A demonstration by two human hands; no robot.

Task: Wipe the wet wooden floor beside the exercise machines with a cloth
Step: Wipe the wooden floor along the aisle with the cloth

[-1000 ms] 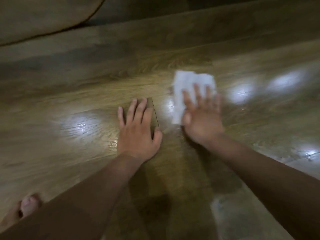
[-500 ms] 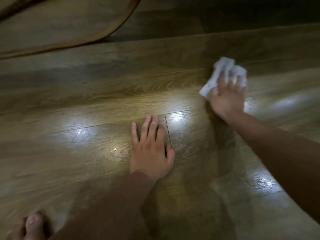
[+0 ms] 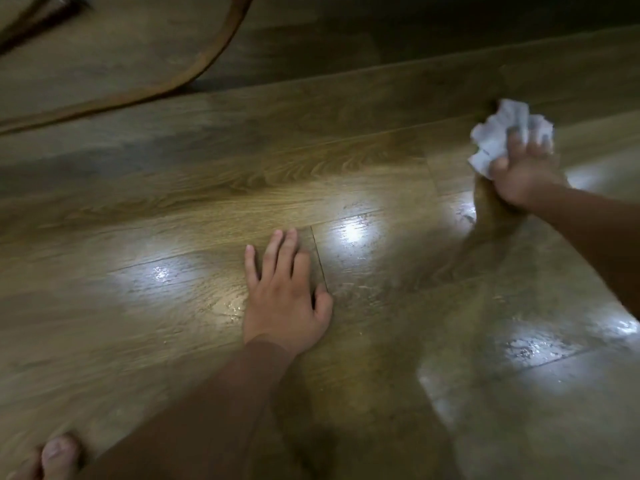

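- Head view, and the right hand (image 3: pixel 523 171) was out at the upper right of the frame. Its fingers (image 3: pixel 516 142) were curled over the white cloth (image 3: pixel 498 133) and gripped it in a crumpled wad.
- The cloth bulged out past the fingertips, up-frame and a touch to the left of the knuckles. Its lower edge was down against the wooden floor (image 3: pixel 173 202). Bunched like that it showed no clear long axis, just a ball.
- The left hand (image 3: pixel 284 292) sat in the middle of the frame, palm down on the planks with the fingers straight and close together, holding nothing. It looked like a prop for the body's weight.
- It lay well apart from the cloth, so the right hand was plainly the working one.
- Here was the relation that mattered: the wet sheen (image 3: pixel 530 348) showed brightest at the lower right, below the right forearm. More shine sat on the plank seam (image 3: pixel 318 258) just beside the left hand.
- All of that lay down-frame and leftward from the cloth, back towards the person.
- So my read was that the next stroke called for a pull inward and down-left across those planks. The far reach looked about spent.
- At the upper left a curved rim (image 3: pixel 221 57) crossed the floor, perhaps a machine base or a mat; too dim to tell.
- A bare toe (image 3: pixel 57 452) peeked in at the lower left corner.
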